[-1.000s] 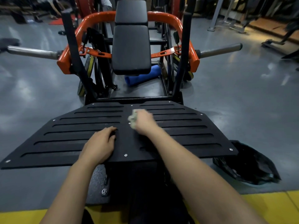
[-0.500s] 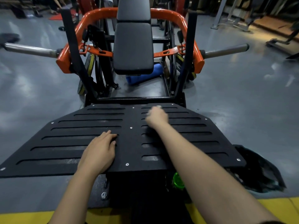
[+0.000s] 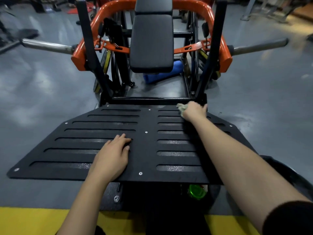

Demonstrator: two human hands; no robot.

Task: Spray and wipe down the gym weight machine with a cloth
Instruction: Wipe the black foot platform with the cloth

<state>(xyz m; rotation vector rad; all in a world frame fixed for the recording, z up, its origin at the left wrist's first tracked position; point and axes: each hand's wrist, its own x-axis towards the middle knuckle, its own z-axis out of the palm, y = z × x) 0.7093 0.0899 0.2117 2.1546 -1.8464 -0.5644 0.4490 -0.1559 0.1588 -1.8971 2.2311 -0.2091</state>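
Your right hand (image 3: 194, 110) grips the pale crumpled cloth (image 3: 182, 108) at the black slotted metal footplate's (image 3: 105, 126) far right corner. Your left hand (image 3: 112, 156) lies flat and spread near the middle.

The floor (image 3: 42, 92) is smooth, glossy grey, carrying pale, blurred reflections of light on both sides; a broad yellow stripe (image 3: 33, 221) runs across its near edge, and a crumpled black bag (image 3: 288, 168) lies on the grey at the right. Far back at the top right, warm light falls on a brown raised platform (image 3: 303, 11) and on grey metal frame legs (image 3: 248, 10); at the top left the room is dim, with a red mat (image 3: 74, 11) and dark, indistinct equipment (image 3: 10, 39).
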